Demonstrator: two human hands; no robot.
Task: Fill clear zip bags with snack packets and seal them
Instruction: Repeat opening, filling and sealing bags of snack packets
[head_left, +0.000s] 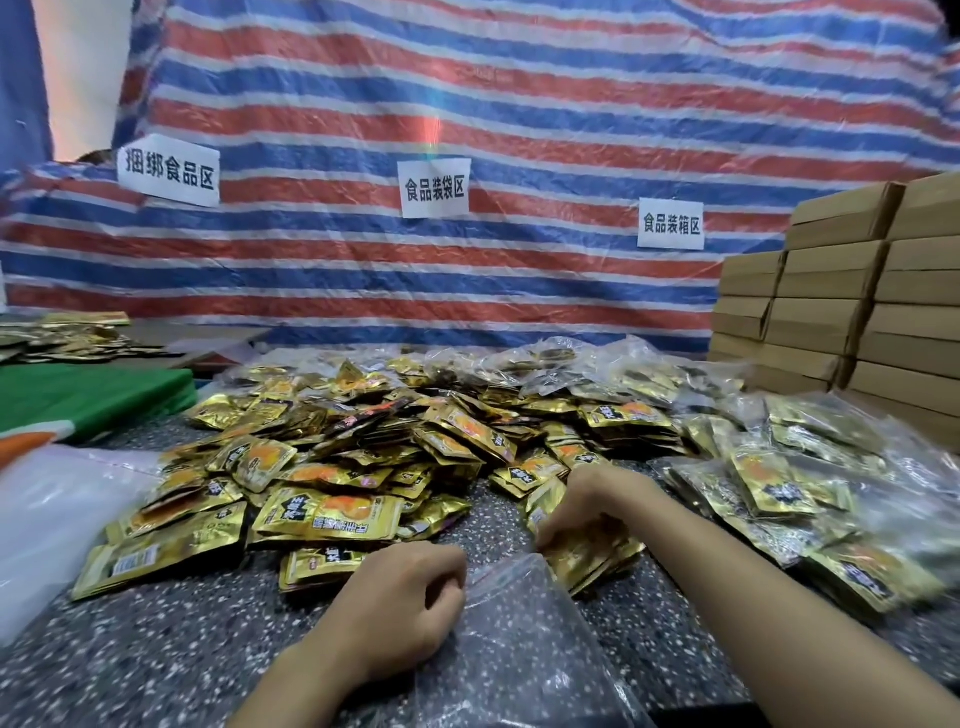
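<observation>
So, nearest the camera, the clear zip bag (519, 654) lies flat on the speckled table (156, 649), with the left hand (400, 597) pinching one edge of its mouth. The right hand (587, 512) is curled round a stack of gold packets (592, 558) right at the opening. I'd lift the lip wide and slide the stack in square so the corners don't snag. The right fingertips are hidden and the zip strip is hard to make out. The loose pile (363, 447) sits behind, and the filled bags (789, 493) on the right are blurry.
</observation>
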